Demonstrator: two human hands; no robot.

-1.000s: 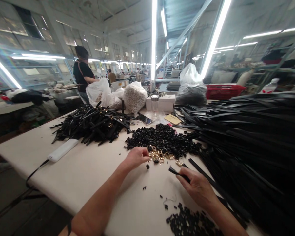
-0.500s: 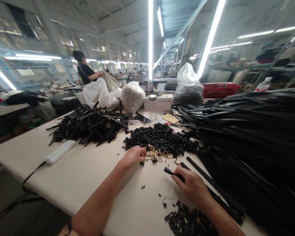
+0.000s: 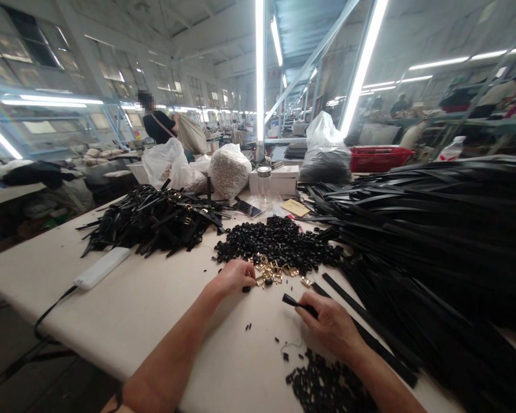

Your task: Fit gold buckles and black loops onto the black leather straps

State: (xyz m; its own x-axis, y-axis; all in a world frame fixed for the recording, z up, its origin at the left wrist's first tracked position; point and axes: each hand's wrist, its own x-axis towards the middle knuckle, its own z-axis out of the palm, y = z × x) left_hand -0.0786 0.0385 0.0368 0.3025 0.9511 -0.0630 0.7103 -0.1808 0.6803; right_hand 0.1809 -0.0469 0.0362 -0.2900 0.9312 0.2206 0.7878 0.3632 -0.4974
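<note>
At the middle of the table [image 3: 155,304], my left hand [image 3: 236,276] is low over the tabletop, its fingers curled in and the tips almost together. They are at the left edge of the gold buckles [image 3: 275,271], with a black loop [image 3: 246,289] right under them; I cannot tell whether I have hold of it or of a buckle. To the right and a little nearer, my right hand [image 3: 329,321] is closed on a black strap [image 3: 290,300], pinched between thumb and fingers, its free end poking out to the left.

Just beyond the buckles spreads the loop pile [image 3: 275,241]. A gold buckle [image 3: 307,281] sits apart at their right, at the end of another strap [image 3: 321,290] that runs toward my right hand. One more loose strap [image 3: 339,293] lies to its right, beside the big heap of long straps [image 3: 421,229] that fills the right side. Near me, left of my right forearm, is a heap of small black pieces [image 3: 322,381].

At the far left is a pile of buckled straps [image 3: 155,221], with a white plastic bar [image 3: 102,268] nearer. Beyond the loops are a phone [image 3: 247,207], a jar [image 3: 264,186] and a yellow card [image 3: 295,207]. Farther off, a person [image 3: 159,123] in black stands by a cloth sack [image 3: 191,135].
</note>
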